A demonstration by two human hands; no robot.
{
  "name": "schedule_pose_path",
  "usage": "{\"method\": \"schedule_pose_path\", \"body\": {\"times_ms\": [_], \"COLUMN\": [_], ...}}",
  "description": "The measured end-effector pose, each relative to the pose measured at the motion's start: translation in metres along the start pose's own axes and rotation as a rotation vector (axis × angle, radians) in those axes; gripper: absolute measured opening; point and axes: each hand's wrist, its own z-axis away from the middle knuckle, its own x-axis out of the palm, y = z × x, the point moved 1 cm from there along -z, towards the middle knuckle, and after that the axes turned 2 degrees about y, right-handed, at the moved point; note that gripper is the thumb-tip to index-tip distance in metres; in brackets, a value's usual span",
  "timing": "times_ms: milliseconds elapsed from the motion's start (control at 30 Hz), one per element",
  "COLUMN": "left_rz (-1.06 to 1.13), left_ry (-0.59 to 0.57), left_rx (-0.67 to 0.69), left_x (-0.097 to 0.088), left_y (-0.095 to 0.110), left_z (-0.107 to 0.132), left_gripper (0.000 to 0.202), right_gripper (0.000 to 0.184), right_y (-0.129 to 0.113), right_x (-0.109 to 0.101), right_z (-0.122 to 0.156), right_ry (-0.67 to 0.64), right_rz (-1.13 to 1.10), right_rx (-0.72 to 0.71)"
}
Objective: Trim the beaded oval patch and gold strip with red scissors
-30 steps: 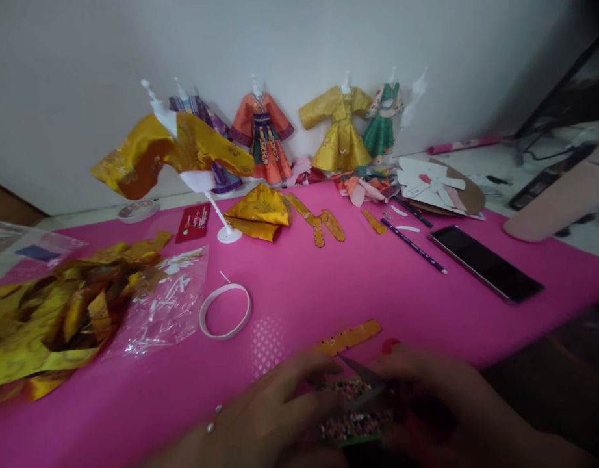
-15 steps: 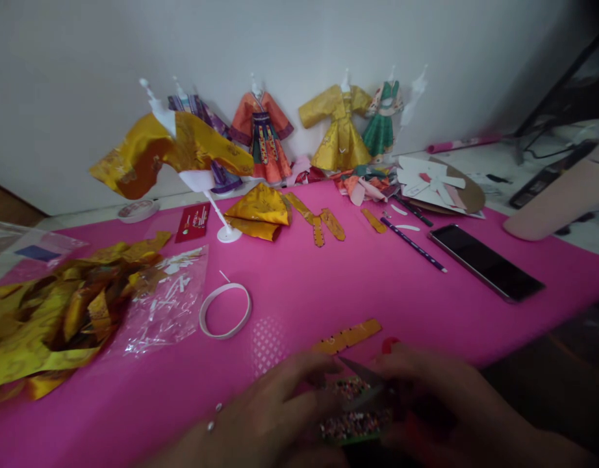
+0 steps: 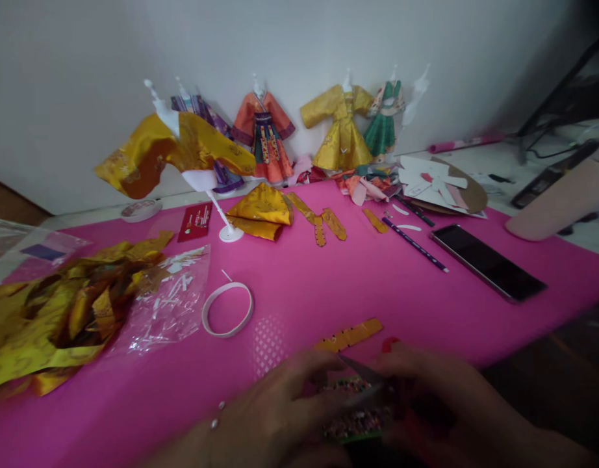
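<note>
My right hand (image 3: pixel 438 383) is closed around a pair of dark-bladed scissors with red handles (image 3: pixel 365 372), its blades parted in a V that points away to the left, across a small multicoloured patterned piece edged in green (image 3: pixel 355 424) low in front of me, near the table edge; my left hand (image 3: pixel 275 403) curls over that piece's left side, though whether my fingers pinch it or merely rest there I cannot tell. Just beyond my left fingertips lies a flat golden strip with dark dots along one edge (image 3: pixel 353 335), its near end covered by my hand. I would judge the cutting unfinished, since the blades stand apart and I see no freed offcut between them. Farther back, some golden work looks cut out already: narrow dotted golden fabric tabs (image 3: pixel 334 224) lie loose beside a folded shiny golden cloth (image 3: pixel 262 211), not joined to it, while a golden wide-sleeved jacket (image 3: pixel 182 146) hangs on a leaning white doll stand (image 3: pixel 214 207), with no skirt below it. Much is hard to make out: both hands are blurred, my knuckles hide most of the handles, shadow swallows the patterned piece's lower edge, and whether the blades touch it or only pass over it is unclear
</note>
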Motion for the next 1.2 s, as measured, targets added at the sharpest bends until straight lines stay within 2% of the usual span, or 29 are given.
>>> {"method": "schedule_pose_path", "body": {"times_ms": [267, 500, 633, 800, 1100, 1200], "left_rz": [0.047, 0.010, 0.035, 0.037, 0.018, 0.010], "left_ry": [0.040, 0.003, -0.023, 0.012, -0.011, -0.006], "left_rx": [-0.033, -0.015, -0.001, -0.024, 0.019, 0.036], "left_x": [0.005, 0.003, 0.004, 0.005, -0.001, 0.000], "left_y": [-0.004, -0.002, -0.003, -0.004, -0.001, -0.003], "left_z": [0.007, 0.003, 0.003, 0.007, -0.001, 0.002], "left_gripper": [0.057, 0.059, 0.060, 0.060, 0.042, 0.044], "right_gripper": [0.071, 0.067, 0.072, 0.075, 0.073, 0.073], "right_y": [0.000, 0.002, 0.002, 0.004, 0.012, 0.012], "right_x": [0.001, 0.001, 0.000, 0.003, 0.002, 0.003], "right_z": [-0.007, 0.000, 0.001, 0.001, 0.002, 0.001], "right_ry": [-0.015, -0.015, -0.032, -0.013, -0.067, -0.080], "right_rz": [0.008, 0.018, 0.018, -0.011, -0.050, -0.055], "right_rx": [-0.040, -0.018, -0.032, -0.010, 0.000, -0.025]}}
